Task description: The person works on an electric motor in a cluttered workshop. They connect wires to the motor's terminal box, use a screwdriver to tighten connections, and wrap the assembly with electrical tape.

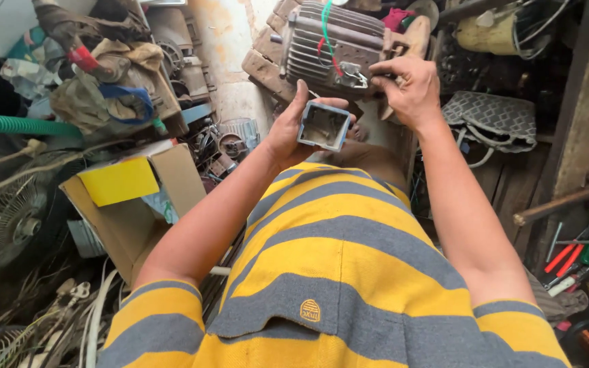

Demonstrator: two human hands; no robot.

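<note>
Left hand (288, 133) grips open-topped blue-grey square box (324, 126) upright, cavity facing up, while right hand (410, 88) pinches at the finned motor's (332, 44) terminal plate (354, 75), far centre.

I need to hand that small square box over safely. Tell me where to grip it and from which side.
Grip the small grey-blue square box across two opposite outer walls, coming from the side away from the left hand, which cups it from its left. The open face is turned up toward the camera, so the flat thin walls probably offer the firmest pinch.
</note>
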